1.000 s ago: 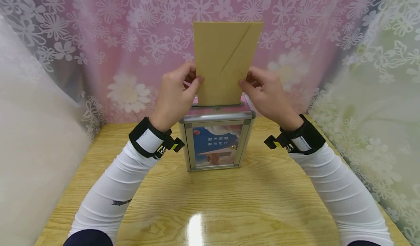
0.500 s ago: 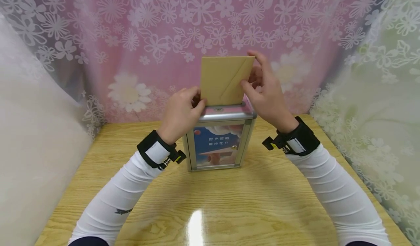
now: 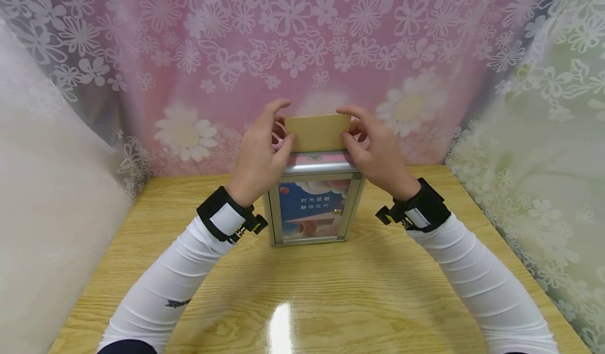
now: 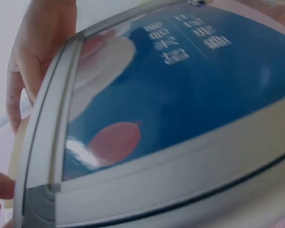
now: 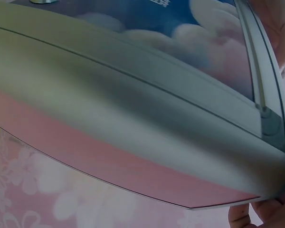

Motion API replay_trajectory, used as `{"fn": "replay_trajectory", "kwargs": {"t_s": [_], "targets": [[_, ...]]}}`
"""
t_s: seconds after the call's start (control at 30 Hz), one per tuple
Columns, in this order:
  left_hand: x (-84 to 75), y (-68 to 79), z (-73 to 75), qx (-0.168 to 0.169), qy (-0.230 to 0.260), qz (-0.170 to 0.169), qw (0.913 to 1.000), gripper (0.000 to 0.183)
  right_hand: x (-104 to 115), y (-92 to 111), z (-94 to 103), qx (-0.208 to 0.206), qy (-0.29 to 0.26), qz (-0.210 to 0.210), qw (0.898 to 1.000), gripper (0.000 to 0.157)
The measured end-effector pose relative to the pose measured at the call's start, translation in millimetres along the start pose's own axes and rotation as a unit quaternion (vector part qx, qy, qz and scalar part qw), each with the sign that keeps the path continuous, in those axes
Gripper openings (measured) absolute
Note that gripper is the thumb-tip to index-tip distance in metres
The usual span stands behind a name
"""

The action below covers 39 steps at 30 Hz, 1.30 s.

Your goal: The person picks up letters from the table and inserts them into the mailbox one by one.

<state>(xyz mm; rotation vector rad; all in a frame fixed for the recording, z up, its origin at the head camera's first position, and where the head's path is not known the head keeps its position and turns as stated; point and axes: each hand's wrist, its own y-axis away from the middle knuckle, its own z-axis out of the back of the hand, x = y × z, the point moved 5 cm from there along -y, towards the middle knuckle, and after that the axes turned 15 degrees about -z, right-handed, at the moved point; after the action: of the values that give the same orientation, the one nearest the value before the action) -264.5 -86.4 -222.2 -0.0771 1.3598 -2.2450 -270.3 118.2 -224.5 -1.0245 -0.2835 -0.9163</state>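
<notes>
A tan envelope (image 3: 317,133) stands upright in the top slot of a metal-framed letter box (image 3: 312,169), its lower part hidden inside. At its left edge my left hand (image 3: 259,157) pinches it low down, thumb in front, with the index finger raised above the other fingers. The right hand (image 3: 378,152) holds the opposite edge, thumb in front and index finger bent over the top corner. The left wrist view shows the box's blue picture panel (image 4: 190,104) close up, and only a sliver of the envelope. In the right wrist view the box's pink top (image 5: 147,175) fills much of the frame.
The box stands on a wood-grain table (image 3: 302,291), its locked front door facing me. A pink flowered curtain (image 3: 236,70) hangs right behind it. Pale sheets hang at the left (image 3: 56,175) and right sides.
The envelope has slid down into the slot, so that only a short strip shows above the box. Both hands have come down along its edges, and the index fingers have lifted.
</notes>
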Motion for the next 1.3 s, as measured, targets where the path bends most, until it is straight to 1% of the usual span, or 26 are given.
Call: {"fn": "replay_trajectory", "kwargs": {"t_s": [0.13,0.2,0.3,0.47,0.63,0.97,1.13,1.3], "targets": [[-2.9,1.7,0.1,-0.005,-0.020,-0.028,0.9994,0.028,-14,3,-6.6,0.001,0.011,-0.002,1.000,0.041],[-3.1,3.0,-0.7,-0.003,-0.025,-0.030,0.9992,0.021,-17,4,-8.0,-0.005,0.017,0.000,1.000,0.039],[-2.3,4.7,-2.2,0.005,-0.032,-0.026,0.9991,0.016,-18,6,-8.9,-0.010,0.021,0.005,1.000,0.036],[-0.7,6.8,-4.0,0.022,-0.044,-0.015,0.9987,0.014,-18,9,-9.1,-0.018,0.030,0.014,0.999,0.028],[-1.5,10.1,-5.2,0.031,-0.067,-0.013,0.9972,0.012,-18,9,-9.0,-0.030,0.038,0.027,0.998,0.021],[0.1,17.5,-9.9,0.053,-0.091,0.006,0.9944,0.009,-21,13,-9.9,-0.029,0.052,0.026,0.998,0.018],[0.4,18.6,-10.0,0.048,-0.089,0.000,0.9948,0.011,-20,14,-8.7,-0.027,0.050,0.022,0.998,0.017],[0.8,20.2,-9.4,0.040,-0.080,-0.017,0.9959,0.014,-21,15,-5.1,-0.019,0.034,0.015,0.999,0.017]]}}
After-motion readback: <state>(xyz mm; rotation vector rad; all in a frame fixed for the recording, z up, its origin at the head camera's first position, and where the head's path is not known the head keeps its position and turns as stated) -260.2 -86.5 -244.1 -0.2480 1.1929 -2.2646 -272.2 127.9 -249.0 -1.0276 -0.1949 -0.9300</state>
